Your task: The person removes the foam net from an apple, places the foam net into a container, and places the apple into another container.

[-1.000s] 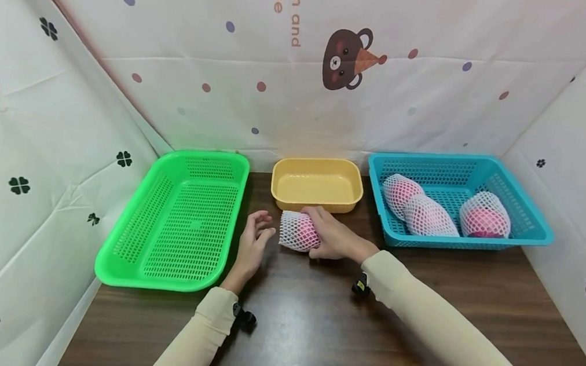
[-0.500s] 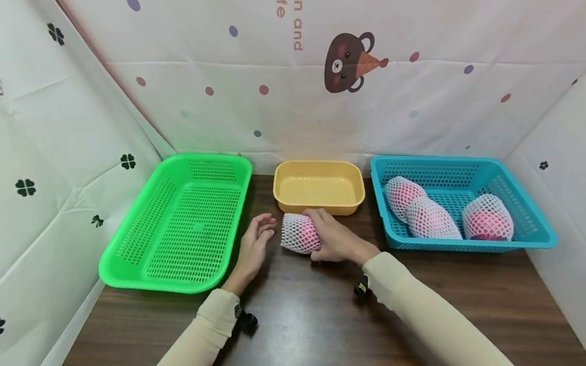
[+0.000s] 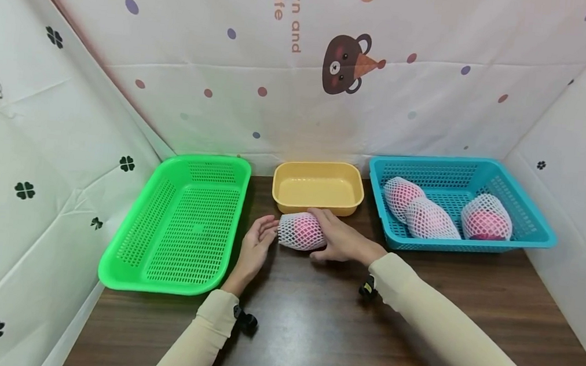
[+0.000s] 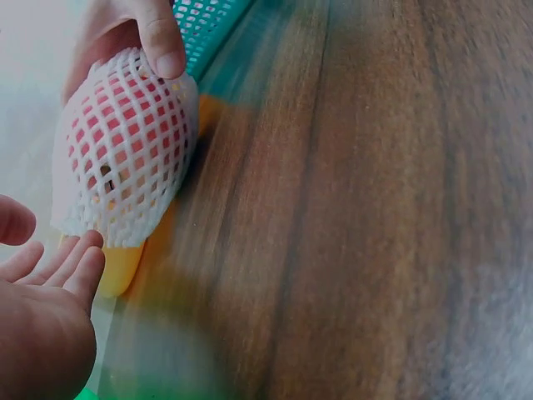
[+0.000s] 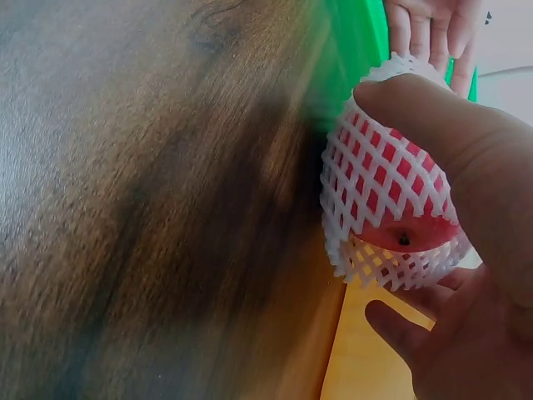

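A round red fruit, apple-like, in a white foam net sleeve [image 3: 303, 231] is held just in front of the yellow basin [image 3: 317, 209]. My right hand [image 3: 344, 241] grips it from the right, thumb on the near side and fingers over the far side. In the right wrist view, the bare red skin of the fruit [image 5: 408, 232] with a dark dimple shows at the sleeve's opening. My left hand [image 3: 256, 248] has its fingertips at the sleeve's left end, fingers loosely bent and palm turned up. In the left wrist view, its thumb [image 4: 15, 221] stands apart from the net.
A green plastic basket [image 3: 126, 238] stands on the left of the brown wooden table [image 3: 362, 352]. At the right, a blue basket [image 3: 539, 236] holds three netted fruits [image 3: 487, 217]. Printed cloth walls [image 3: 206, 36] enclose the back and sides.
The netted fruit has shifted slightly left, and its sleeve end now meets my left fingertips. The right hand's grip sits farther back on it.
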A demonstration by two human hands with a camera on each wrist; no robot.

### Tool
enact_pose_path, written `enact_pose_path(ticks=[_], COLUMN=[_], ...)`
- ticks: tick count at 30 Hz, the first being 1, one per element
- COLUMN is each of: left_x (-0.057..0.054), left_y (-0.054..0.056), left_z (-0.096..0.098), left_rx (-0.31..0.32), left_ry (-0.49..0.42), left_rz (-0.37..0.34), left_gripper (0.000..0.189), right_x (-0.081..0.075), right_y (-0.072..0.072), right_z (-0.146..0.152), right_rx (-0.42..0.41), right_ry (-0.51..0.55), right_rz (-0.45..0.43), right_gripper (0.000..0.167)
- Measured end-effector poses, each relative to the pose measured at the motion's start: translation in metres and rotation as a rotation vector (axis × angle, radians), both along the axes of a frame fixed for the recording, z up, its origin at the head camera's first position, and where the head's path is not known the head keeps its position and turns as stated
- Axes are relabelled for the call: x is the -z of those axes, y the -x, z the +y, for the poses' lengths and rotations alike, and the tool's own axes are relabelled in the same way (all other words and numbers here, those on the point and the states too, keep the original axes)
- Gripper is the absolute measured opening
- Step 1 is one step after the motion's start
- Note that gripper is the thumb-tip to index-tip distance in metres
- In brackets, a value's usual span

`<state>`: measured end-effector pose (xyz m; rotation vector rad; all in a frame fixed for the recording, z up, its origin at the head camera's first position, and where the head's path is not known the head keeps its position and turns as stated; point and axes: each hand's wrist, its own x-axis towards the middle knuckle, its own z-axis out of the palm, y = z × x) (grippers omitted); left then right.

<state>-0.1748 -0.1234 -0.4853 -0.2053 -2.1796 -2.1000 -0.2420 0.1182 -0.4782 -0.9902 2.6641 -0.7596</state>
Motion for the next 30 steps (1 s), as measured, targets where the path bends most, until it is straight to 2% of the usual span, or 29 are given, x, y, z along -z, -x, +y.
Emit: enact_pose_path(ticks=[2,7,10,18,24,30], left_x=[0.005,0.026,0.032,0.034,0.034,0.035], left_y=[0.003,0.014,0.016,0.019,0.020,0.022], left_z=[-0.001,-0.003,-0.003,-0.002,0.000,0.001], left_rx=[-0.003,-0.025,-0.040,-0.086,-0.139,-0.130], left_ry=[-0.001,-0.008,-0.003,0.037,0.131,0.161], left_rz=[-0.003,0.012,0.019,-0.024,-0.069,-0.069], left_gripper=[0.037,0.038,0.038,0.032,0.022,0.024], right_x=[-0.001,-0.001,-0.001,0.000,0.001,0.002], right_y=[-0.001,-0.002,-0.002,-0.004,-0.006,-0.010], right_z=[0.002,0.006,0.007,0.010,0.012,0.017], right_rx=[0.004,0.014,0.025,0.052,0.070,0.095], right_ry=[-0.002,0.009,0.020,0.046,0.052,0.060], right_rz=[-0.002,0.003,0.002,0.023,0.031,0.054], right_gripper=[0.113,0.111,0.107,0.097,0.095,0.098])
